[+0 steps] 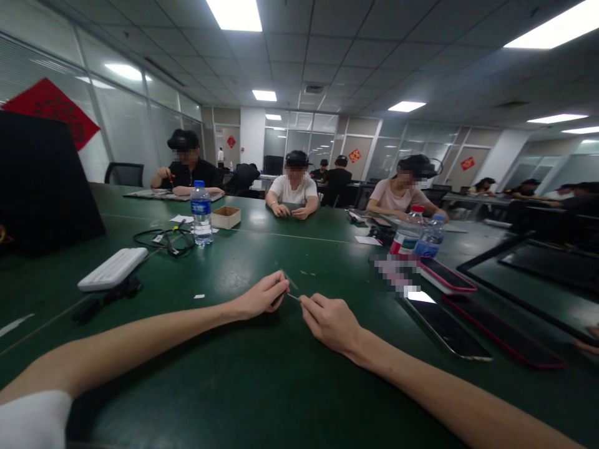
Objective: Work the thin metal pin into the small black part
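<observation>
Above the middle of the green table, my left hand (264,294) and my right hand (331,321) face each other, both closed in a pinch. A thin, pale, rod-like piece (293,297) spans the small gap between their fingertips, and my right fingers grip its near end. From my left fingertips a narrow see-through strip (290,279) sticks out toward the right. Whether the strip and the thin piece are joined, I cannot tell. My fingers cover most of what they hold.
A white power strip (113,269), black cables (171,240), a water bottle (201,213) and a small open box (226,217) stand left. To the right lie phones (447,325) beside two bottles (428,237). Several people sit across the green table (187,374).
</observation>
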Tool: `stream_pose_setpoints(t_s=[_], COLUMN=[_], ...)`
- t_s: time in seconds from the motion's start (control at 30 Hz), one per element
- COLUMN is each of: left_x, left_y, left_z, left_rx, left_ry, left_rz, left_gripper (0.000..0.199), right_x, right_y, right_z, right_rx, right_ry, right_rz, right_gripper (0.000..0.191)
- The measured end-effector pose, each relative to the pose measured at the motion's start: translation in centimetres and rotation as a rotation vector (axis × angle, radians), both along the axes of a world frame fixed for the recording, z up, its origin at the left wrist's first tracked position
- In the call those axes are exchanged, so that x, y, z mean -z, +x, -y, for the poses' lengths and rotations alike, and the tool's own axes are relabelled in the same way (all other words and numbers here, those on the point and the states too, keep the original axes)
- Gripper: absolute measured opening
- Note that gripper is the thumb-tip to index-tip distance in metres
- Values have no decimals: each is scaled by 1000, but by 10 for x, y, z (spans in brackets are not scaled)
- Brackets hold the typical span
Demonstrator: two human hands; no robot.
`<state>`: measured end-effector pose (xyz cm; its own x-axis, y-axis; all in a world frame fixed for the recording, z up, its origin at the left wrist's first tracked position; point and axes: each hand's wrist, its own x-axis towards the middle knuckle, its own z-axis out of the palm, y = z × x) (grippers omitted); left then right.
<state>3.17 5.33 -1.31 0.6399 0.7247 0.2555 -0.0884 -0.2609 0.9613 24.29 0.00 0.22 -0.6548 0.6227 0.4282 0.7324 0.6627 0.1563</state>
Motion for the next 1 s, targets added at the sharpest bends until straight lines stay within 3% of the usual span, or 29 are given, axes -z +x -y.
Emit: stream_pose_setpoints(t_s=[0.37,1.0], left_x=[-8,-11], left_y=[-9,-11], left_z=[-8,-13], left_rx=[281,325], left_ry=[-273,-369], left_rz=[18,22], left_gripper=[24,23], right_x=[1,-2], right_y=[0,-1], right_z=[-1,0], right_rx=[-51,-42], right_ry=[46,-5], right_rz=[-18,-14], right_gripper=[28,32])
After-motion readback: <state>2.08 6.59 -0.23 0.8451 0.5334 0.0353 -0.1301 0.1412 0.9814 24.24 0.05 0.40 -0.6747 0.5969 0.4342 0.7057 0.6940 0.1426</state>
